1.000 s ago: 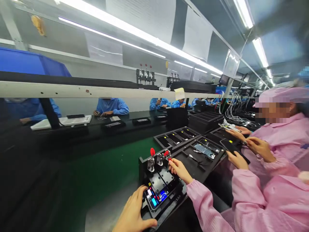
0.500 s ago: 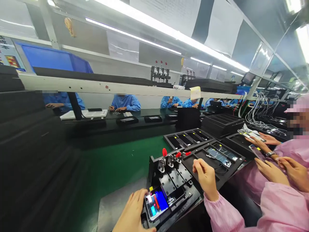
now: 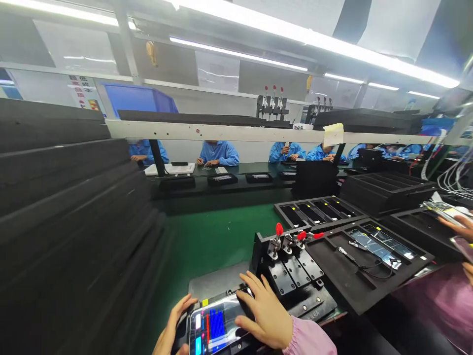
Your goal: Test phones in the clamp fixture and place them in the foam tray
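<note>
Green bench surface (image 3: 221,227) stretches at 12 o'clock from the lit smartphone (image 3: 218,320), making a wide open strip between the black stack (image 3: 74,227) at 10 o'clock and the toggle-clamp fixture (image 3: 293,268) at 2 o'clock. Left hand (image 3: 168,325) curves around the phone's left end; whether it grips firmly, I cannot tell. Right hand (image 3: 268,315) is open, spread fingers laid over the phone's right end. Room between these fingers and the fixture's plates is narrow. Between 2 and 3 o'clock, the black tray (image 3: 343,281) bears two glossy panels (image 3: 373,246), its near corner close to the fixture.
</note>
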The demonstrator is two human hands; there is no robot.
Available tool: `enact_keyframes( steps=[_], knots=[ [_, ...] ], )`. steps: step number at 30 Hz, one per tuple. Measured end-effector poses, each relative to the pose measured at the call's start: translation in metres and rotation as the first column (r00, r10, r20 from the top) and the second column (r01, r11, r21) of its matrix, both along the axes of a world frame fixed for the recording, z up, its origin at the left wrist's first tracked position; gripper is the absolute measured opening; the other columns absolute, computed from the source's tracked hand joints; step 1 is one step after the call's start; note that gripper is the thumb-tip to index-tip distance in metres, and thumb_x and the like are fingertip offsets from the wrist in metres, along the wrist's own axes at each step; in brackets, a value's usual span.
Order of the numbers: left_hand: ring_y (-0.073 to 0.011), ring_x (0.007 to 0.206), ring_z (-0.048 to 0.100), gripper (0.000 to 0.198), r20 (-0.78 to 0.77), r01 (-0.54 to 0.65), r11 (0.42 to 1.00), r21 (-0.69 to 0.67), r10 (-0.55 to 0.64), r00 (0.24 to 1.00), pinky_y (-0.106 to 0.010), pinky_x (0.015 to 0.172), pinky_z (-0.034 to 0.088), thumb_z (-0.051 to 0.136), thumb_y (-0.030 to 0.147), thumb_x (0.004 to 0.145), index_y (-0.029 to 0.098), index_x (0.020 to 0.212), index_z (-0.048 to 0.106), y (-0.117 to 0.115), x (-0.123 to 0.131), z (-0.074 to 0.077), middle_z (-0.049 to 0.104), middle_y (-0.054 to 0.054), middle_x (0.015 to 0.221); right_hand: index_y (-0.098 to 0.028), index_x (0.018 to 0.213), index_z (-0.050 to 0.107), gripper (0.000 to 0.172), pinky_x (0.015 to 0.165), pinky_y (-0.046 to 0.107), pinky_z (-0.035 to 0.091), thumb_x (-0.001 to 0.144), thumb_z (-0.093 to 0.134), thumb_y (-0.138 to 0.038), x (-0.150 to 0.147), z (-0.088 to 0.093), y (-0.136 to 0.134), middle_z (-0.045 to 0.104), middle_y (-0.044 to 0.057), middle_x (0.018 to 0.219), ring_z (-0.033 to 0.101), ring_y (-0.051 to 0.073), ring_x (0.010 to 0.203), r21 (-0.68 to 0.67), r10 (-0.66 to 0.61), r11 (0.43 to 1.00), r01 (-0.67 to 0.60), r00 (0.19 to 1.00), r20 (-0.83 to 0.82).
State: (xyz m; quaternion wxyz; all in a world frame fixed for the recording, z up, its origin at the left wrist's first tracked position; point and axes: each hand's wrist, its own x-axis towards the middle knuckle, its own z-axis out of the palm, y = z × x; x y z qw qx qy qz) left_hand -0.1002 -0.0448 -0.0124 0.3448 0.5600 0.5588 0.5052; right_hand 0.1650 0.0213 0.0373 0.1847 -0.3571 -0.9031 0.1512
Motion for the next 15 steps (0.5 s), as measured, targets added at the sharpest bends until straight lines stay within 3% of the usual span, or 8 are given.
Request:
enact_keyframes(
  steps=[2, 4, 6, 9, 15],
  knots=[
    [-0.0339, 0.121, 0.043, 0.085, 0.11, -0.013, 1.0, -0.009, 0.014, 0.994, -0.046, 0.108, 0.024, 0.038, 0.079, 0.065, 0.024, 0.13, 0.036, 0.0, -0.001, -0.003, 0.056, -0.01, 0.124, -0.024, 0.096, 0.06, 0.032, 0.105, 0.058, 0.02, 0.084, 0.047, -0.051, 0.002, 0.001, -0.001, 0.037, 0.003, 0.139, 0.028, 0.029, 0.13, -0.023, 0.016, 1.0, -0.016, 0.999, -0.027],
    [-0.0334, 0.12, 0.044, 0.084, 0.187, -0.03, 0.999, -0.043, 0.037, 0.982, -0.045, 0.108, 0.025, 0.036, 0.079, 0.066, 0.024, 0.13, 0.036, 0.0, -0.001, -0.002, 0.056, -0.009, 0.124, -0.023, 0.085, 0.061, 0.027, 0.108, 0.05, 0.023, 0.088, 0.043, -0.042, 0.005, 0.0, -0.003, 0.042, 0.001, 0.134, 0.032, 0.024, 0.128, -0.049, -0.002, 0.999, -0.004, 0.994, -0.114],
    [-0.0331, 0.121, 0.043, 0.081, 0.233, -0.065, 0.993, -0.095, 0.086, 0.969, -0.046, 0.107, 0.026, 0.037, 0.076, 0.069, 0.024, 0.131, 0.036, -0.002, 0.0, 0.001, 0.055, -0.008, 0.125, -0.024, 0.099, 0.057, 0.025, 0.108, 0.04, 0.028, 0.092, 0.035, -0.032, 0.007, -0.004, -0.005, 0.041, 0.002, 0.134, 0.033, 0.018, 0.127, -0.107, -0.067, 0.993, 0.044, 0.973, -0.222],
    [-0.0331, 0.123, 0.042, 0.08, 0.264, -0.102, 0.985, -0.136, 0.135, 0.955, -0.046, 0.106, 0.027, 0.038, 0.075, 0.07, 0.024, 0.131, 0.039, -0.004, 0.003, 0.008, 0.056, -0.008, 0.124, -0.026, 0.126, 0.039, 0.034, 0.108, 0.034, 0.029, 0.094, 0.029, -0.027, 0.007, -0.016, -0.001, 0.036, 0.004, 0.137, 0.032, 0.013, 0.128, -0.214, -0.151, 0.973, 0.086, 0.939, -0.308],
    [-0.0334, 0.12, 0.046, 0.08, 0.286, -0.092, 0.991, -0.096, 0.116, 0.951, -0.045, 0.105, 0.03, 0.039, 0.077, 0.068, 0.022, 0.127, 0.045, -0.002, 0.004, 0.008, 0.061, -0.009, 0.118, -0.035, 0.134, 0.03, 0.053, 0.11, 0.048, 0.016, 0.085, 0.042, -0.018, 0.0, -0.024, 0.011, 0.04, 0.001, 0.131, 0.037, 0.017, 0.123, -0.321, -0.129, 0.946, 0.055, 0.969, -0.213]
  ],
)
